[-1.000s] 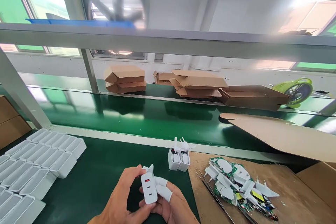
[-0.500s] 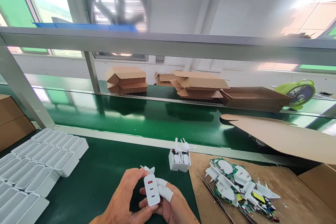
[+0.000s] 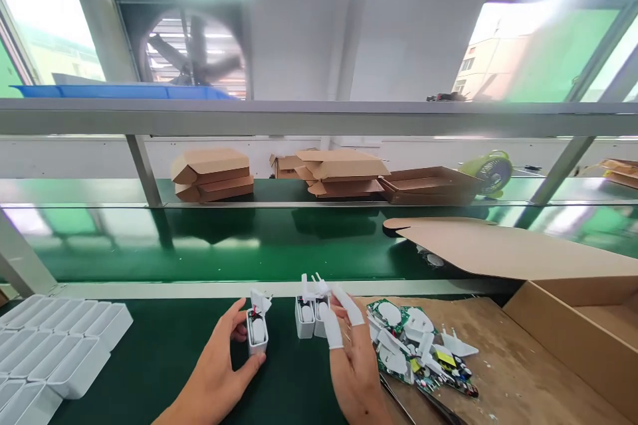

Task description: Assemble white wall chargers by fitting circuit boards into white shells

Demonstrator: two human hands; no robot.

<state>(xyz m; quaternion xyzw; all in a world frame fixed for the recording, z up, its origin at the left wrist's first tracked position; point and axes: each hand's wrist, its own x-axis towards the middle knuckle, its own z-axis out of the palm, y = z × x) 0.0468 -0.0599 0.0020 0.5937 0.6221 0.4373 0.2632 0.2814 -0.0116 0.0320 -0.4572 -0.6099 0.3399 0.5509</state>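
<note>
Gentle, level handling

In the left hand (image 3: 224, 358), partly closed, a white, boxy plastic housing (image 3: 257, 339) is pinched by its sides; its jutting white top piece (image 3: 260, 301) should be spared. At two o'clock, beside two similar housings (image 3: 305, 329), the right hand (image 3: 351, 358) is loosely spread; contact cannot be told. Toward nine, room is offered by dark-green matting (image 3: 159, 345), up to open white plastic cases (image 3: 74, 362).

Charger (image 3: 257, 332) between casings (image 3: 70, 348) and boards (image 3: 415, 329)
</note>
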